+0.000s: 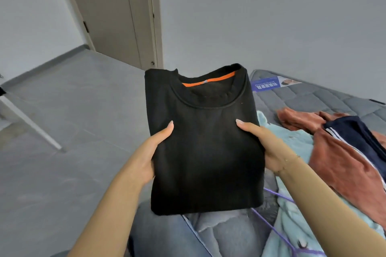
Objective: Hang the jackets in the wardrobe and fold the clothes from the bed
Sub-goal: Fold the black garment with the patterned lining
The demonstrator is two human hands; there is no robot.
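Grey-walled bedroom, grey tiled floor [62, 110], beige door [117, 16] at back, grey quilted mattress [313, 98] on the right with unfolded clothes on it. Folded black crew-neck sweatshirt with orange neck tape [205, 148] is held up in the air in front of the person, over the lap and the near bed edge, not resting on anything that can be seen. Left hand [150, 152] grips its left edge, thumb lying flat on the front, the other fingers hidden behind the fabric; right hand [265, 148] grips the right edge the same way, thumb on top, thin bracelet at the wrist. Step in hand, by my read: this piece is already folded into a neat rectangle and is being carried to wherever it gets set down. Next move likely calls for lowering it flat onto a free patch of surface without letting the fold slip, then letting go on both sides and taking another garment. Long axis of the folded piece runs away from the person, collar end pointing at the door and far wall, hem end nearest the body; front face tilted up toward the camera. Still to fold on the bed: rust-brown velvety garment [344, 165], navy garment with white stripes [359, 137], pale teal fluffy garment [296, 144], plus a purple clothes hanger [275, 229] lying near the teal one.
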